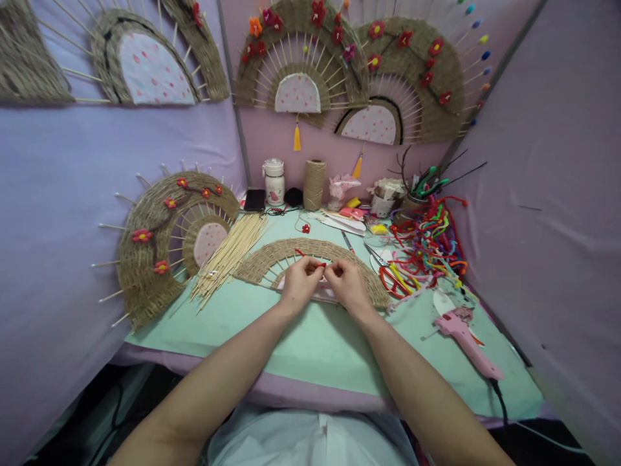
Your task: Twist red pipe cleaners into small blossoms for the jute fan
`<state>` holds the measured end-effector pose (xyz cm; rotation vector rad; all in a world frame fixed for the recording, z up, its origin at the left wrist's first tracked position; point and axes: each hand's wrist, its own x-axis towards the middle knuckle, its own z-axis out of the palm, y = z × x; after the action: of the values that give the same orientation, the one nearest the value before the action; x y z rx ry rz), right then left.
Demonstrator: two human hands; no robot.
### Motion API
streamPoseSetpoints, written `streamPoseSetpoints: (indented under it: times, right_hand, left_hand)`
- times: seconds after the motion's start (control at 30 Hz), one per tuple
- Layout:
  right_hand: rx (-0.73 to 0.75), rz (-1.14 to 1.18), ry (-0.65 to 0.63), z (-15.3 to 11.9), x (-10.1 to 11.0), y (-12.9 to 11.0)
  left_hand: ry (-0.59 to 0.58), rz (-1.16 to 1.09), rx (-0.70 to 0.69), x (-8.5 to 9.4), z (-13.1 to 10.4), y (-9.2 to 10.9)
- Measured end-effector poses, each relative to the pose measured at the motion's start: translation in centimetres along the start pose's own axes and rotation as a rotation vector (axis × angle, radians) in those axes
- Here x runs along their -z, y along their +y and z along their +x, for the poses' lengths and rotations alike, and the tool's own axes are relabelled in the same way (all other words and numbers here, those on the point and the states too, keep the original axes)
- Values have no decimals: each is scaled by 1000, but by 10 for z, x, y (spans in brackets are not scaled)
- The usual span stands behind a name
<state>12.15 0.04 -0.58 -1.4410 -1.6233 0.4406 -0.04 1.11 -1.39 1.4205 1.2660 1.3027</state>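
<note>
Both hands are held close together over a fan-shaped piece [264, 255] wound with brown twine, which lies on the table. My left hand [303, 283] pinches a short red pipe cleaner [300, 252], one end of which sticks out past the fingers to the upper left. The fingertips of my right hand [346, 283] are closed on the same pipe cleaner, at the bit of red between the two hands. Thin sticks span the fan like ribs. Its pale half-round centre is mostly covered by my hands.
Bamboo sticks [230, 255] lie left of the fan. To the right are red-handled scissors [388, 279], a heap of coloured pipe cleaners [436, 239] and a pink glue gun [468, 343] with a cord. A twine spool [315, 186] and a white bottle [274, 183] stand behind.
</note>
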Motion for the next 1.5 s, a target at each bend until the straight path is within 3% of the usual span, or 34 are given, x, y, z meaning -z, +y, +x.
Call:
streamPoseSetpoints:
  times: [0.23,0.57,0.83,1.03,1.2,1.5]
  right_hand:
    - [-82,55,17,4,4,11]
    - [-6,38,-67,2,6,3]
    - [-30,73,-61,3,11,5]
    - [6,73,-92,2,5,5]
    - [53,71,-16,0,0,0]
    - [-122,238,-93,5,2,10]
  left_hand:
    - [-178,-441,343,8,3,8]
    - [-95,-102,119,4,-1,9]
    - [-102,-253,242,4,3,3]
    - [-88,-189,193,3,1,9]
    - [-25,-192,130,2,0,6]
    - [-46,-415,293,2,3,10]
